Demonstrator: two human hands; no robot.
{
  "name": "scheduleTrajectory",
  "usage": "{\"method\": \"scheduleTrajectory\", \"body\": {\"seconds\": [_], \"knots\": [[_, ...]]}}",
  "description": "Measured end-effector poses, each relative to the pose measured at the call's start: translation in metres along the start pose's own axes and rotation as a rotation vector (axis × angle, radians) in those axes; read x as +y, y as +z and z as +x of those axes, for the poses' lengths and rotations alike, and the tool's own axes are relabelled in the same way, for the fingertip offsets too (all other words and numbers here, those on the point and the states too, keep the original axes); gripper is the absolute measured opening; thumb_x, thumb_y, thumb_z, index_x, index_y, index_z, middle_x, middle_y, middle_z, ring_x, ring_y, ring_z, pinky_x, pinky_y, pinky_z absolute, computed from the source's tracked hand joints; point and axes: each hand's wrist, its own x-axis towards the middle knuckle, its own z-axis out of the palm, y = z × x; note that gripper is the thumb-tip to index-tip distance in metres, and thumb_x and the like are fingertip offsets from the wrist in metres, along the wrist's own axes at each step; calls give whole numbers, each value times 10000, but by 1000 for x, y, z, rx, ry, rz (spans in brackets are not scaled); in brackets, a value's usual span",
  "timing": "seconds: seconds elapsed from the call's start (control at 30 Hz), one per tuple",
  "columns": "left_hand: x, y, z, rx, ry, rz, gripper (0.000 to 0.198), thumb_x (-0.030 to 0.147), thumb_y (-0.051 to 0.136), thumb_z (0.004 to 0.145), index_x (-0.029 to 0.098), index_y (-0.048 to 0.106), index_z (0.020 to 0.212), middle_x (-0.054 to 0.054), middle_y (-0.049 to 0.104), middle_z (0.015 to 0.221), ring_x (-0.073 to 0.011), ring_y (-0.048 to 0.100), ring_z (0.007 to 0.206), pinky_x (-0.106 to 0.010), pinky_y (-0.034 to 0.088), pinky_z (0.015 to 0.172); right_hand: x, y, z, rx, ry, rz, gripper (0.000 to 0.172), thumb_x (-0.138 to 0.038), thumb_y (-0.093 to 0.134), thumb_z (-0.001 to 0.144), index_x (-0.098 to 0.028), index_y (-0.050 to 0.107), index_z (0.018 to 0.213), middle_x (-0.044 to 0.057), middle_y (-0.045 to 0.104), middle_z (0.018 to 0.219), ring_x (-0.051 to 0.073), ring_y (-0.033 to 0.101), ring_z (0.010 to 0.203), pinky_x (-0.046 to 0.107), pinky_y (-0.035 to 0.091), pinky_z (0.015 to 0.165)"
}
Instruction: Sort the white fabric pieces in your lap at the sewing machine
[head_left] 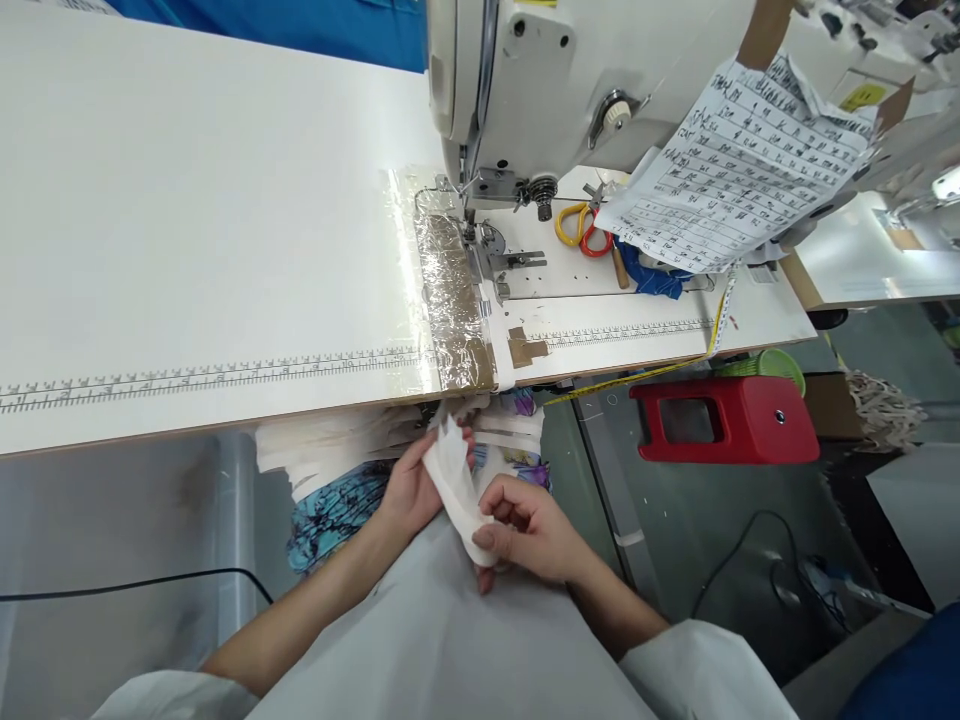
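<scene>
Both hands grip one narrow white fabric strip (459,485) — the left hand (411,490) pinches its upper end, fingers closed on it, and the right hand (529,530) curls round its lower end, thumb pressed on the cloth. Just above the fingers lies a heap of white cut pieces (330,445) under the white sewing table's edge (187,425); farther up stands the cream sewing machine (555,90), yellow-and-orange-handled scissors (581,228) beside it.
</scene>
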Motion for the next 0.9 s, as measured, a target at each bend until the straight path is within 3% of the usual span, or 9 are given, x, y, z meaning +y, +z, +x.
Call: {"method": "scheduleTrajectory", "body": {"seconds": [0.2, 0.37, 0.43, 0.5, 0.6, 0.67, 0.73, 0.83, 0.9], "knots": [[39, 1, -72, 273, 140, -459, 330, 309, 488, 890, 151, 635, 1140, -70, 731, 900, -201, 708, 846, -262, 600, 719, -13, 6, 2, -111, -15, -11, 434, -545, 760, 793, -213, 511, 922, -30, 654, 710, 129, 644, 535, 199, 470, 445], [79, -17, -125, 394, 894, -211, 230, 194, 714, 689, 150, 625, 897, 64, 460, 527, -102, 413, 481, -190, 486, 493, -19, 7, 24, -243, -169, -698, 375, -412, 714, 837, -214, 654, 1150, -1, 694, 829, 121, 588, 672, 225, 431, 624], [95, -33, -133, 546, 1150, -47, 256, 238, 772, 662, 173, 628, 863, 63, 459, 515, -113, 363, 481, -203, 449, 473, -15, 2, 40, -252, -179, -825, 397, -402, 698, 850, -227, 660, 1204, 12, 723, 935, 142, 617, 759, 242, 435, 692], [108, -55, -128, 731, 1258, 48, 297, 284, 786, 630, 198, 647, 878, 51, 494, 523, -142, 409, 516, -252, 483, 524, -9, -7, 62, -229, -164, -838, 361, -388, 688, 858, -223, 673, 1179, 14, 735, 1003, 157, 648, 825, 244, 450, 725], [124, -89, -96, 928, 1085, 37, 180, 278, 689, 709, 231, 608, 863, 43, 533, 604, -169, 544, 656, -353, 559, 786, 2, -21, 103, -93, -209, -930, 323, -341, 677, 871, -213, 672, 1167, 19, 742, 1070, 177, 677, 901, 260, 483, 778], [131, -108, -65, 885, 867, 41, 48, 257, 575, 819, 245, 550, 858, 40, 563, 707, -159, 617, 809, -339, 532, 896, 9, -28, 129, 36, -259, -1091, 332, -308, 644, 898, -199, 657, 1211, 52, 739, 1136, 214, 682, 988, 309, 502, 853], [135, -123, -36, 863, 720, 70, 63, 247, 474, 881, 231, 527, 850, 16, 581, 750, -172, 641, 880, -340, 540, 857, 16, -35, 147, 127, -288, -1222, 381, -280, 643, 900, -171, 637, 1265, 111, 708, 1234, 276, 643, 1133, 395, 481, 972], [127, -141, -11, 907, 509, 155, 273, 333, 381, 949, 187, 541, 784, -40, 590, 724, -222, 645, 845, -381, 547, 777, 28, -49, 148, 230, -327, -1359, 420, -244, 656, 884, -162, 628, 1296, 149, 642, 1340, 336, 543, 1276, 492, 392, 1096], [111, -148, -11, 975, 467, 214, 279, 331, 399, 945, 169, 560, 785, -70, 627, 789, -249, 651, 926, -420, 539, 841, 35, -64, 129, 313, -325, -1428, 336, -210, 586, 917, -169, 649, 1245, 134, 669, 1266, 311, 569, 1214, 470, 417, 1070]]}}
